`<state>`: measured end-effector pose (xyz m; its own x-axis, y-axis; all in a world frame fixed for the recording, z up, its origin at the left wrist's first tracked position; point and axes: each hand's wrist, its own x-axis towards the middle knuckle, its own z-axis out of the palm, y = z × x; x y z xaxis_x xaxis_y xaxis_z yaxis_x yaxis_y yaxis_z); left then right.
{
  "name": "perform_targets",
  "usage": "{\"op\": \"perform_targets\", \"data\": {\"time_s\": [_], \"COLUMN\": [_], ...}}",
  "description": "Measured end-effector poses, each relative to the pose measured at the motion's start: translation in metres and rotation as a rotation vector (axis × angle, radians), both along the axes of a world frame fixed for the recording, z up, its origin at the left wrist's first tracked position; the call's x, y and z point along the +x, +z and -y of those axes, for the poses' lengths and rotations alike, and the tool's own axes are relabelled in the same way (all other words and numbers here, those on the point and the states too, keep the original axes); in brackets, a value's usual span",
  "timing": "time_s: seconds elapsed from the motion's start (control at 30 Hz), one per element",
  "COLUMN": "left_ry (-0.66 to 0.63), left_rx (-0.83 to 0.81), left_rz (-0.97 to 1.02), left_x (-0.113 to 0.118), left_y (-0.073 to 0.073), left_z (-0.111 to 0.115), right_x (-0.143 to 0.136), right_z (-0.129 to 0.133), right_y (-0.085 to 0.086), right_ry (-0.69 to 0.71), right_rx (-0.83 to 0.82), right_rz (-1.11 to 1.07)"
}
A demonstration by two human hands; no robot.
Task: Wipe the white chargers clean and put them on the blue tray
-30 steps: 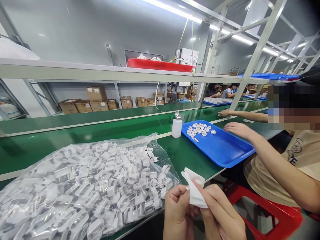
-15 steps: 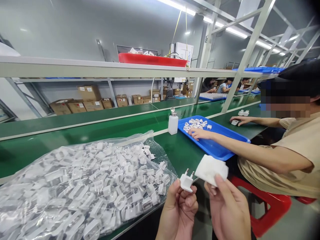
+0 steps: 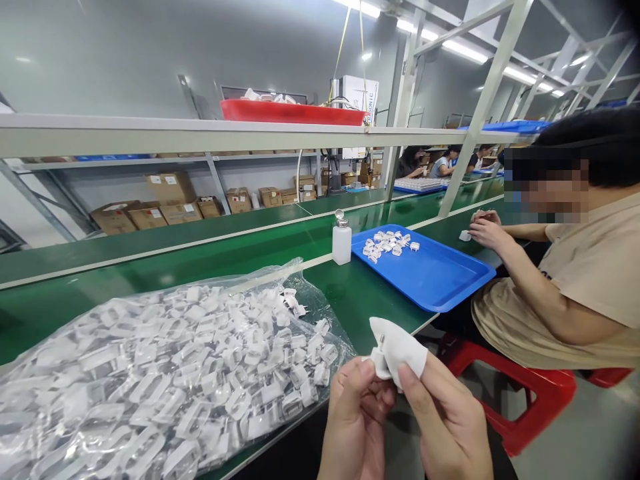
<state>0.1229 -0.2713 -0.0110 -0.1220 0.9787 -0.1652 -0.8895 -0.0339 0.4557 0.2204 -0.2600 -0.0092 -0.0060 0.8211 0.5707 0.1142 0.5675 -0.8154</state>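
Observation:
My left hand [image 3: 356, 407] grips a small white plug housing [image 3: 379, 363] between thumb and fingers, one metal pin pointing up in view. My right hand [image 3: 440, 407] pinches a folded white cloth [image 3: 400, 345], which lies against the plug and hides part of it, including the other pin. Both hands are held close together in front of the bench edge. To their left, a clear plastic bag [image 3: 327, 308] spreads over the green bench, heaped with many white plug housings [image 3: 190, 360].
Beyond my hands stand a white pump bottle [image 3: 342, 241] and a blue tray [image 3: 440, 267] with several white plugs. A co-worker sits at the right beside a red stool [image 3: 540, 393]. A red tray [image 3: 295, 112] rests on the overhead shelf.
The cloth has come over onto the plug as my two hands closed together. The co-worker's arm has withdrawn from the blue tray, and both their hands are now together over the bench.

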Motion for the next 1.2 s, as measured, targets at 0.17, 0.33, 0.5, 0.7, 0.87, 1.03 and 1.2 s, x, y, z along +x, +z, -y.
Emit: {"op": "perform_targets", "data": {"time_s": [0.17, 0.33, 0.5, 0.7, 0.87, 1.03, 1.2], "left_ry": [0.076, 0.134, 0.330, 0.712, 0.857, 0.900, 0.832], "left_rx": [0.031, 0.090, 0.108, 0.066, -0.009, -0.001, 0.093], "left_rz": [-0.088, -0.194, -0.668, -1.051, -1.054, -1.183, -1.177], "left_x": [-0.001, -0.007, -0.013, -0.011, -0.003, -0.011, -0.017], "left_y": [0.001, -0.006, -0.022, -0.003, 0.006, 0.001, -0.003], "left_z": [0.000, -0.003, -0.002, 0.004, 0.008, 0.009, 0.008], "right_x": [-0.013, -0.026, -0.015, -0.001, -0.012, -0.025, -0.021], "right_z": [0.012, 0.021, 0.009, 0.002, 0.014, 0.020, 0.007], "right_y": [0.003, 0.005, 0.003, -0.009, 0.000, -0.006, -0.010], "right_ry": [0.043, -0.063, 0.095, 0.316, 0.011, -0.169, -0.004], "right_rx": [0.065, -0.044, -0.409, -0.545, -0.282, 0.028, 0.205], "right_rz": [0.073, -0.001, -0.248, -0.319, -0.126, 0.087, 0.173]}}
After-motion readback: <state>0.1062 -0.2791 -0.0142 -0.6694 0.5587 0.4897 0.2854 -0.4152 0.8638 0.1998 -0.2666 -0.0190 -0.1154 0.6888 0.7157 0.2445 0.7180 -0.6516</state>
